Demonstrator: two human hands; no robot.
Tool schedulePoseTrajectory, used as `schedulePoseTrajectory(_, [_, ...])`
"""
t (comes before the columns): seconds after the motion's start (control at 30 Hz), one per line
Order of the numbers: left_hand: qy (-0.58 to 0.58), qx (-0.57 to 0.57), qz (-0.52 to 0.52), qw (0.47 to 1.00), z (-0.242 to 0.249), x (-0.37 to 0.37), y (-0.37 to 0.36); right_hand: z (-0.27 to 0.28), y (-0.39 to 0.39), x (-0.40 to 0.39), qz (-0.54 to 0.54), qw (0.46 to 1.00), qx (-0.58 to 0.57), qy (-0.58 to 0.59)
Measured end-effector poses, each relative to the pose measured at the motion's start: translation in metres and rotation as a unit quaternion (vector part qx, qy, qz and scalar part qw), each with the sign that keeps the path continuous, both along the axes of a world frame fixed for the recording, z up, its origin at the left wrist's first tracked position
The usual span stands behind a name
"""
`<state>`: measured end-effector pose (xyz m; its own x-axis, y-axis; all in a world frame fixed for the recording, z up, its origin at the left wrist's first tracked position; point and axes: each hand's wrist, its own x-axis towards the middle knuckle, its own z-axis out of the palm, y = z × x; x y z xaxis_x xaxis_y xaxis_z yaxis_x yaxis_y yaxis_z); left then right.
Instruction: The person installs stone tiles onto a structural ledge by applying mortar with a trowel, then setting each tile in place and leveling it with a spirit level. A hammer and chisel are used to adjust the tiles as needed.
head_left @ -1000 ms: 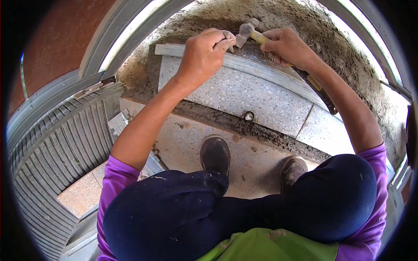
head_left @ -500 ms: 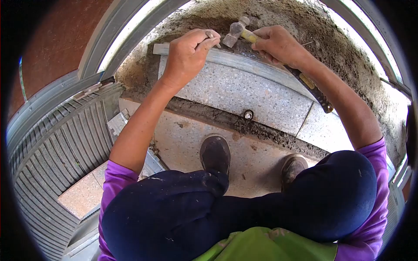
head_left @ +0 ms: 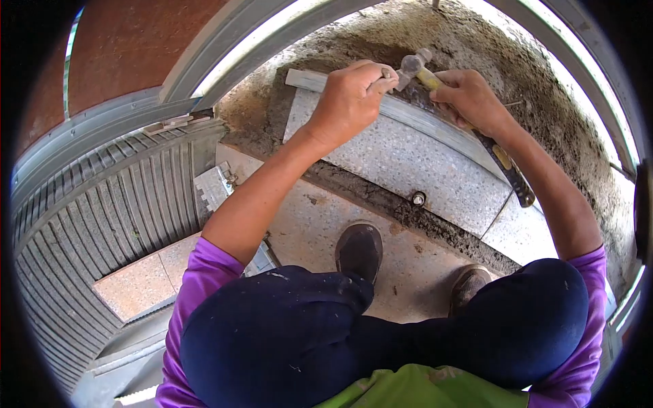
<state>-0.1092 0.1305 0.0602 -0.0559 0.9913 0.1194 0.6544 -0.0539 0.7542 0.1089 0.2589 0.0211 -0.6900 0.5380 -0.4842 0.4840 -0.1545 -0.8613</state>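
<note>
"Yellow-necked ball-peen hammer [head_left: 412,64] near the wooden strip [head_left: 415,113]; is the right hand [head_left: 473,98] gripping it?"
"Yes, fingers closed. The left hand [head_left: 354,98] pinches a small rod [head_left: 386,73]; best keep fingertips clear."

Seen from above, a person's two bare arms reach forward, the hands near each other. The left hand [head_left: 357,93], above the far edge of the speckled slab [head_left: 425,162] toward its left corner, is back-up, fingers curled in a tight pinch, thumb toward the right hand. The left forearm [head_left: 262,194] slants up and rightward. The right hand [head_left: 471,100], beyond that edge and farther right, is wrapped in a grip, knuckles pointing left. The right forearm [head_left: 549,180] angles inward from the right. The purple sleeves end near the elbows. Both knees are bent and spread, the feet between them.
</note>
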Motion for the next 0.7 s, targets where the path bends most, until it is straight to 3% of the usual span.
schedulePoseTrajectory(0.1, [-0.004,-0.011,0.008,1.0,0.0,0.0,0.001,0.005,-0.002,-0.001,-0.032,0.999,-0.015,-0.005])
schedulePoseTrajectory(0.2, [-0.008,-0.015,0.003,1.0,0.0,0.0,0.001,0.003,0.0,0.001,0.031,0.998,-0.022,-0.041])
schedulePoseTrajectory(0.4, [-0.003,-0.017,0.007,1.0,0.0,0.0,0.003,0.005,-0.005,0.001,-0.041,0.998,-0.047,-0.016])
schedulePoseTrajectory(0.5, [-0.001,-0.013,0.005,1.0,-0.001,0.0,0.001,0.001,0.001,0.001,0.021,0.999,-0.03,-0.034])
schedulePoseTrajectory(0.7, [0.007,0.011,0.005,1.0,-0.002,0.0,0.004,0.001,-0.002,0.001,-0.011,1.0,0.003,-0.024])
